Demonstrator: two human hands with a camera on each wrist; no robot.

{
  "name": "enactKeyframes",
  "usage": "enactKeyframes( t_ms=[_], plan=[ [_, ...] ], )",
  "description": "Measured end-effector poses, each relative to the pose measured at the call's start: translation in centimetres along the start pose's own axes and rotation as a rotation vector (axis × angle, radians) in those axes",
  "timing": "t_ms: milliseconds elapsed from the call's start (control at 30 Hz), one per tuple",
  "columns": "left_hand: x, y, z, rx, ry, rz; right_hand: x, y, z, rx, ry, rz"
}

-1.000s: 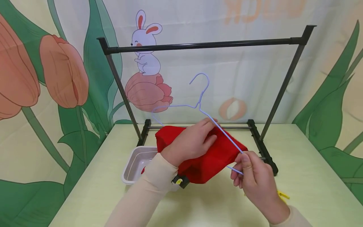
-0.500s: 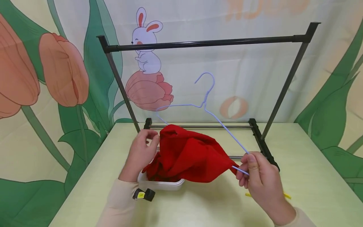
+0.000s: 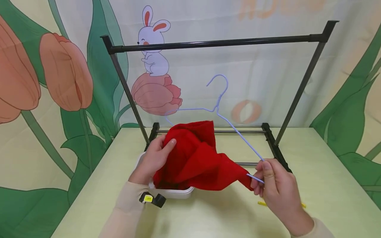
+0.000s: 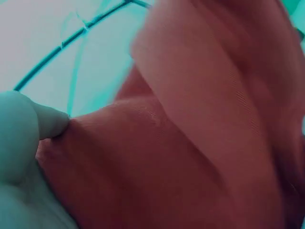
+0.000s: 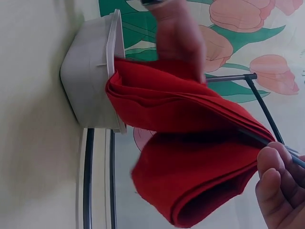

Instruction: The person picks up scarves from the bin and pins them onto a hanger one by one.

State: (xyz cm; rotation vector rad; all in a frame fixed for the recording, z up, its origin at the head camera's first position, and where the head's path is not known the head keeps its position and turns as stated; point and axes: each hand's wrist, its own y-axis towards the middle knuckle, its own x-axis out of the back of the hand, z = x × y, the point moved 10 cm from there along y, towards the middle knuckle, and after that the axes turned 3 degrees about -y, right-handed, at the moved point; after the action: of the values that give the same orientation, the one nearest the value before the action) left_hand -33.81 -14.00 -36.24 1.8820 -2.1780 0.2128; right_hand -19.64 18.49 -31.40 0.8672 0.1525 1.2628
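Observation:
A red cloth (image 3: 196, 158) hangs in folds over the lower bar of a light-purple wire clothes hanger (image 3: 240, 134), partly above the tub. My left hand (image 3: 153, 160) holds the cloth's left side, thumb on the near face and fingers behind it. Close up in the left wrist view, the thumb (image 4: 52, 123) presses on the cloth's edge. My right hand (image 3: 276, 190) pinches the hanger's right corner, with a cloth corner right beside its fingertips. In the right wrist view the cloth (image 5: 190, 112) shows several layers. The middle of the hanger's lower bar is hidden by the cloth.
A black rack (image 3: 214, 43) stands behind the hands, its feet on the pale table (image 3: 98, 185). Under the cloth at left sits a whitish plastic tub (image 3: 178, 193). Yellow pieces (image 3: 262, 203) lie by the right hand. A printed curtain hangs behind.
My left hand moved left off the cloth's top, then took hold of its left side. The cloth's upper part has risen and unfolded. The hanger and right hand shifted slightly right.

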Motion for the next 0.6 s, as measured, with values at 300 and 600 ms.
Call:
enactKeyframes(
  t_ms=[300, 600],
  plan=[
    [0.4, 3.5, -5.9, -0.088, -0.081, -0.042, -0.1, -0.5, 0.4, 0.057, 0.025, 0.007],
    [-0.9, 5.3, -6.8, -0.105, 0.535, -0.077, -0.1, -1.0, 1.3, 0.118, 0.066, -0.031]
  ],
)
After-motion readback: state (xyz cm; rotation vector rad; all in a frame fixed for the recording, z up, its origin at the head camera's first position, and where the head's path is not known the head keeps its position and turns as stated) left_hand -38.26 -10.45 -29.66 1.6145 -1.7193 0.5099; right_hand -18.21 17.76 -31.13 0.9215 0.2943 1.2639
